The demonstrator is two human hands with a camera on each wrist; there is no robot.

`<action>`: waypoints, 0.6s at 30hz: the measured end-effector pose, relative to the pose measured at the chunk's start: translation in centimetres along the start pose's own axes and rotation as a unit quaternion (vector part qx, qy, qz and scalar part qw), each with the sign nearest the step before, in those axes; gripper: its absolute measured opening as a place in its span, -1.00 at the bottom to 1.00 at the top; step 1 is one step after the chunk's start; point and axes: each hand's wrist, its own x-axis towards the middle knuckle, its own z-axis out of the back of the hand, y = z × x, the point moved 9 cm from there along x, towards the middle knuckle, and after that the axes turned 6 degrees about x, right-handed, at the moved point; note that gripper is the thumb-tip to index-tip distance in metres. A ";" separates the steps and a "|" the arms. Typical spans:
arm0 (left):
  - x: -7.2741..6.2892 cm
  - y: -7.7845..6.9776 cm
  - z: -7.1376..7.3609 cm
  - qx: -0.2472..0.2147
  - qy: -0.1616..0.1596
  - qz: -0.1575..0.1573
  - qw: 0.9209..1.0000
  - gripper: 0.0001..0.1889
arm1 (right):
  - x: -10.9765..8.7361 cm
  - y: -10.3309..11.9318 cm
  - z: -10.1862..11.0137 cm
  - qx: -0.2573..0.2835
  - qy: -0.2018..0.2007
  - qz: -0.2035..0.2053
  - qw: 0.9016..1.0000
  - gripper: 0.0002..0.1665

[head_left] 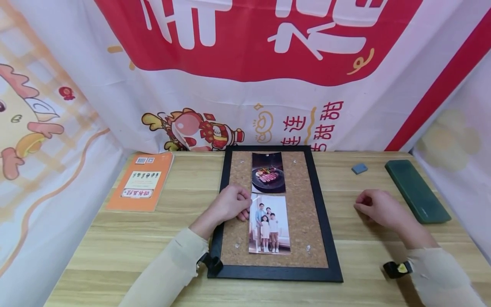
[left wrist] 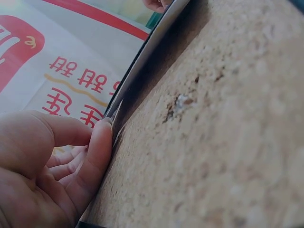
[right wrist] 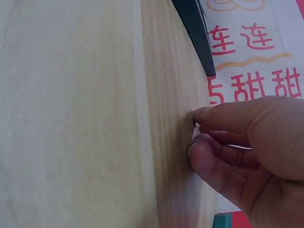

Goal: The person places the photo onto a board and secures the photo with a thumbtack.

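A black-framed corkboard lies on the table. On it lie a photo of a plated meal and, below that, a family photo. With thumb and fingers my left hand pinches the family photo's left edge near its upper corner; the left wrist view shows this hand at the photo's thin edge. To the right of the board, my right hand is low over the tabletop. In the right wrist view this hand pinches a small clear push pin, mostly hidden by the fingertips.
Several clear push pins, one of them a pin at lower right, stand in the cork. An orange book lies to the left. On the right are a small blue block and a dark green case. Printed cloth hangs behind.
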 end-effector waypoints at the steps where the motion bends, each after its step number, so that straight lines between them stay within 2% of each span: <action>1: 0.0 0.0 0.0 0.000 0.000 -0.001 1.000 -0.91 | 0.0 -0.1 0.0 -0.001 0.000 0.000 1.000 -0.78; 6: 0.1 0.0 0.0 0.001 0.001 -0.001 1.000 -0.91 | 0.0 -0.1 -0.1 -0.008 0.002 0.009 1.000 -0.82; 11: 0.1 0.0 0.0 0.002 0.002 0.004 1.000 -0.91 | 0.0 0.5 0.1 -0.014 -0.022 0.026 0.999 -0.79; 18: 0.1 -0.3 0.0 0.025 -0.008 0.006 1.000 -0.91 | -0.1 2.0 0.8 0.065 -0.067 0.045 0.995 -0.69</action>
